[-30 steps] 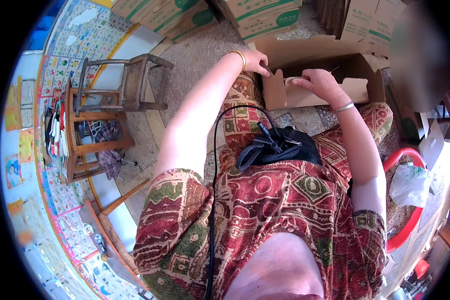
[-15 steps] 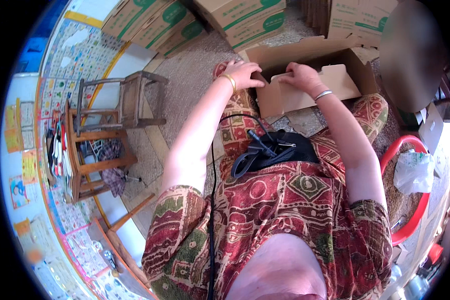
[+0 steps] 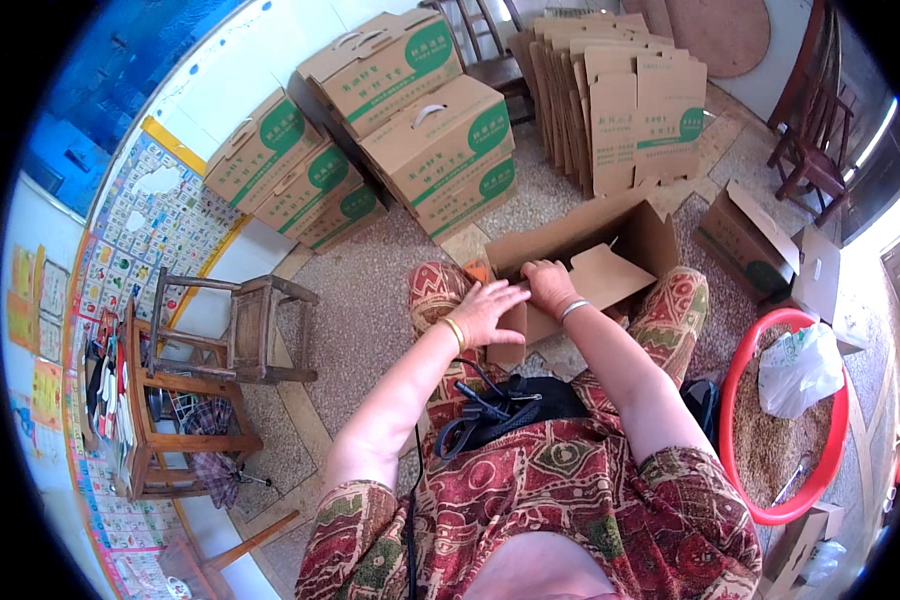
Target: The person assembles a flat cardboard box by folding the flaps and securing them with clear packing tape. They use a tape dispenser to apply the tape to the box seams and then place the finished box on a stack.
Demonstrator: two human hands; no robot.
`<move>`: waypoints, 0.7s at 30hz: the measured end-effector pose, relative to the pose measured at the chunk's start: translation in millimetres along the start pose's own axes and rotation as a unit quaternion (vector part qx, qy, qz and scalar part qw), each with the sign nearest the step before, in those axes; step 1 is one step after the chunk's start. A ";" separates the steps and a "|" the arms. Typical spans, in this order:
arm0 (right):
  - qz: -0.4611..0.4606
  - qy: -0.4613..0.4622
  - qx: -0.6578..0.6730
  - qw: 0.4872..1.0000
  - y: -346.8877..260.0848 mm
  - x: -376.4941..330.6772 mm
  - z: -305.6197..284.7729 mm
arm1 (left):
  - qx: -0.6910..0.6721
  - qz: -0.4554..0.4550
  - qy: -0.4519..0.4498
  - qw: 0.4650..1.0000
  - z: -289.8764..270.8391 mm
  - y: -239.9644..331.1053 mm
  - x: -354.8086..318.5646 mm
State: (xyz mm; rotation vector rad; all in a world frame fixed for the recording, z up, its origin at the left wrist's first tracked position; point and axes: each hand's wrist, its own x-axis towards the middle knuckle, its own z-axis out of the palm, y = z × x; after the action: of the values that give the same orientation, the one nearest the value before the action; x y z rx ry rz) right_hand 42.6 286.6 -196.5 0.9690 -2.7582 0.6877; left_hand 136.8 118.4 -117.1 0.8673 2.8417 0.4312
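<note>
An open brown cardboard box [image 3: 660, 237] stands between my knees, its top upward. My left hand [image 3: 482, 318] lies over the box's near left corner, fingers stretched out and thumb apart. Just to its right, my right hand [image 3: 550, 287] curls its fingers over the near side and grips a cardboard flap. A loose inner flap [image 3: 605, 272] slants across the opening to the right of that hand. Beyond my left fingers a small orange thing [image 3: 478, 271] shows in part; its kind is unclear. A black waist pouch [image 3: 525, 400] with a cable sits on my lap.
Closed cartons [image 3: 440, 140] are stacked ahead on the left, and flattened cartons [image 3: 640, 120] lean together beyond the box. A red-rimmed basin [image 3: 728, 420] of grain, with a plastic bag [image 3: 800, 370], is at right. A wooden chair [image 3: 260, 330] stands left.
The view has tilted up, showing more cartons and the far chairs. My hands have come closer together at the box's near left corner.
</note>
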 end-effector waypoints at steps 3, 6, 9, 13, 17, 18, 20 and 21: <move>0.011 -0.015 0.038 0.999 -1.1 -3.2 -12.9 | 0.033 -0.020 -0.027 0.999 10.1 1.4 3.9; -0.028 0.021 0.059 0.998 3.6 -11.3 -27.1 | 0.058 -0.022 -0.013 0.998 19.5 -2.8 11.9; -0.086 0.088 0.065 0.990 16.5 -33.9 -46.3 | 0.020 -0.036 0.032 0.999 16.3 -2.4 16.2; -0.122 -0.002 -0.001 0.993 27.6 -72.1 -63.7 | 0.028 -0.050 0.051 0.997 19.9 -15.3 15.8; -0.103 -0.110 -0.045 0.988 24.4 -84.1 -71.6 | 0.021 -0.045 0.032 0.998 13.9 -33.3 24.8; -0.102 -0.105 -0.038 0.989 23.8 -82.4 -70.5 | 0.024 -0.046 0.011 0.999 7.9 -35.6 27.7; -0.087 -0.081 -0.056 0.991 15.6 -74.5 -64.6 | 0.008 -0.061 0.019 0.998 5.6 -49.9 25.4; -0.082 -0.051 -0.056 0.994 14.5 -67.1 -59.4 | -0.002 -0.074 0.012 0.997 -0.3 -53.5 27.4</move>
State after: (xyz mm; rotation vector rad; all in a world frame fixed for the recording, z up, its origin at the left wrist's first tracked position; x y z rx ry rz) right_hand 84.9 361.5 -167.7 1.2203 -2.7283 0.4643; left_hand 86.1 91.4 -134.8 0.6481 2.8992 0.4308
